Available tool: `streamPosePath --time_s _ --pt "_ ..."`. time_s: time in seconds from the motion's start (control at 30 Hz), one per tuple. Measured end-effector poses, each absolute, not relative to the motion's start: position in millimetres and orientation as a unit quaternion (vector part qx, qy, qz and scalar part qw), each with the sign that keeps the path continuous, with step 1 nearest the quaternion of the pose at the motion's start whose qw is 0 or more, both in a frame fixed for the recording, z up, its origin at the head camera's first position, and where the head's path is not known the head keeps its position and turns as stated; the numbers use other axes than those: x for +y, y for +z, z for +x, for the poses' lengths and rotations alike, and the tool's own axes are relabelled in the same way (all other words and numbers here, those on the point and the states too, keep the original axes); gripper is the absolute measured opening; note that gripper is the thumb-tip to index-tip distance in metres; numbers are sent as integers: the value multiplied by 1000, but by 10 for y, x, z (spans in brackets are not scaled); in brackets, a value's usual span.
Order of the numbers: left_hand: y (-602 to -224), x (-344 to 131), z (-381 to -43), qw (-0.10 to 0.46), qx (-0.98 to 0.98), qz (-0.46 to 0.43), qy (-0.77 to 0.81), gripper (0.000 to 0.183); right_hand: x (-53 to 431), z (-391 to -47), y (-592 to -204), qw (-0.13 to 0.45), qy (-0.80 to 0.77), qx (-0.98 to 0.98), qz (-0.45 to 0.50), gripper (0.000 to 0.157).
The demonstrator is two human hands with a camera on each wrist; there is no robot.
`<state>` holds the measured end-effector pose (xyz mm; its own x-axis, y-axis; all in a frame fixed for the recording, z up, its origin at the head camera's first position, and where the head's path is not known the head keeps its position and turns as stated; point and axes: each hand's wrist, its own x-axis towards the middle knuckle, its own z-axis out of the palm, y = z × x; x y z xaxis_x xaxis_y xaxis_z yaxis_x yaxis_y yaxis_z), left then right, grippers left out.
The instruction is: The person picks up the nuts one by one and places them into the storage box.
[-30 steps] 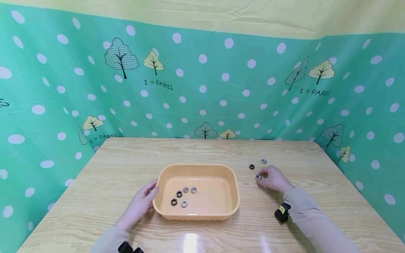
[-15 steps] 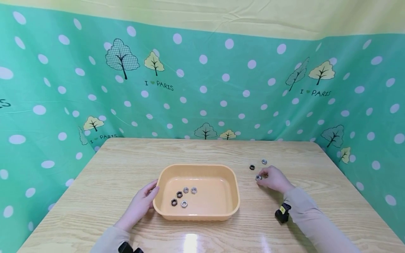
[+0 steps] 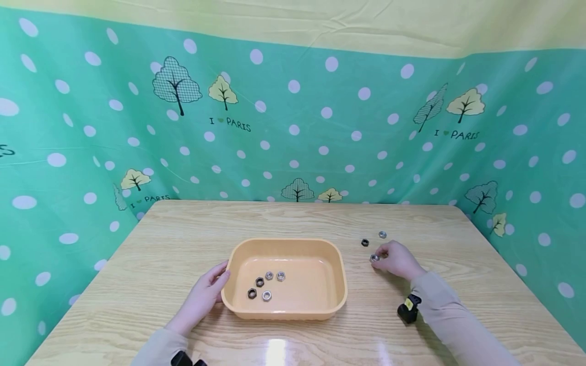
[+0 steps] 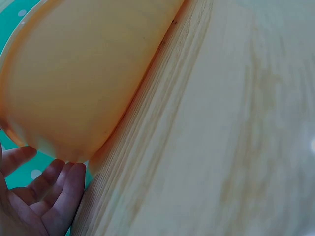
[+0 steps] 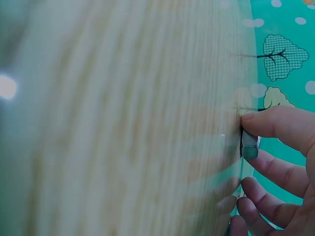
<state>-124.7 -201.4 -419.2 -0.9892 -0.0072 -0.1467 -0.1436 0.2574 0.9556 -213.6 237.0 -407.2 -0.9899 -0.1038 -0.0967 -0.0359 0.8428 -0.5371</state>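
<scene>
Next to nothing has moved since the earlier head frame: the left hand, the right hand and the pale orange, round-cornered, plastic-looking tray keep their places. In the head view the tray sits around the middle of the pale wood-grain table; the right hand, between the tray's right edge and the table's right edge, pinches a silver hexagonal metal nut. Just beyond, towards the table's far edge, lie a loose black hexagonal metal nut and a loose silver nut. Two black nuts and three silver nuts lie in the tray's left half. In the left wrist view loosely bent fingers rest against the tray's outer wall; with the thumb at the rim, it looks a light hold. In the right wrist view the pinched nut is between fingertips, right at the tabletop; whether it touches the wood I cannot tell. The small, smooth nut could slip if the pinch loosens, and the tray could slide if the left hand pushes too hard. Counted: one tray, two hands, eight nuts, three black and five silver.
</scene>
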Motion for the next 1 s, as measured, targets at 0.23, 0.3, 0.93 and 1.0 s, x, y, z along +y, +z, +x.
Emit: streamPosePath --time_s 0.23,0.3,0.93,1.0 --pt "-4202 -2019 -1249 56 791 -45 608 52 2377 -2158 -4084 65 -286 955 -37 14" --pt "-4210 -2023 -1256 58 792 -45 607 52 2377 -2160 -4079 68 -289 954 -35 13" --pt "-4188 -2018 -1257 52 800 -43 596 52 2361 -2151 -4030 77 -296 951 -41 14" --pt "-4188 -2021 -1256 53 801 -42 595 52 2361 -2153 -4027 80 -300 950 -38 14"
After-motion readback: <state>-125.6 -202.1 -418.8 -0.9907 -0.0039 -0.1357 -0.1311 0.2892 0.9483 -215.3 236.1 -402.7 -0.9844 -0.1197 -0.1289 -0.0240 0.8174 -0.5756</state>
